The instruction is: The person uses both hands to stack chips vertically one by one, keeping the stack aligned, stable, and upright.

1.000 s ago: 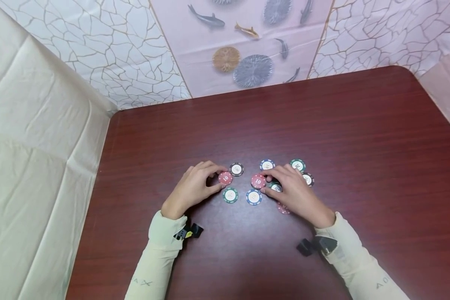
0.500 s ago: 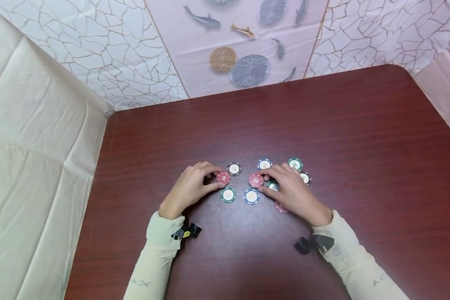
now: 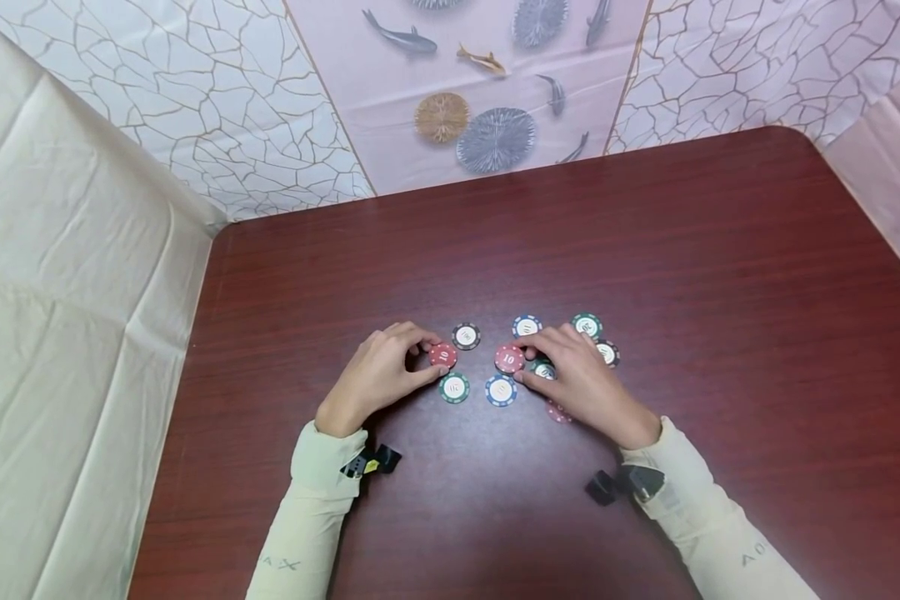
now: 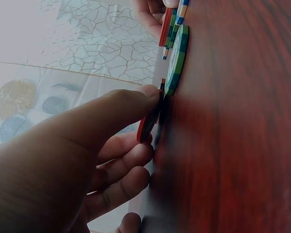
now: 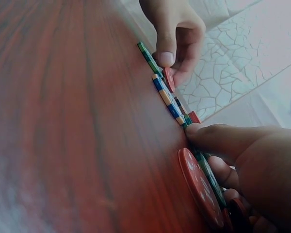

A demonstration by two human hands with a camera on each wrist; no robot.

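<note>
In the head view my left hand (image 3: 378,373) pinches a red poker chip (image 3: 442,356) marked 10 between thumb and fingers. The left wrist view shows that chip tilted, with one edge raised. A black chip (image 3: 466,336) lies just beyond it, and a green chip (image 3: 453,387) on the nearer side. My right hand (image 3: 581,375) grips another red chip (image 3: 509,358) marked 10; green shows directly under it in the left wrist view. Blue chips lie beyond (image 3: 527,326) and nearer (image 3: 501,390). Part of a green chip (image 3: 543,371) shows under the right hand.
Around the right hand lie another green chip (image 3: 587,325), a partly covered black chip (image 3: 607,353) and a red chip (image 3: 558,412). The dark red wooden table (image 3: 420,267) ends at a patterned cloth wall (image 3: 270,125) at the back, with pale cloth (image 3: 67,333) on the left.
The head view drifts slightly, shifting everything a little left. Both hands keep their grip on the red chips; the left one's numeral seems turned a little.
</note>
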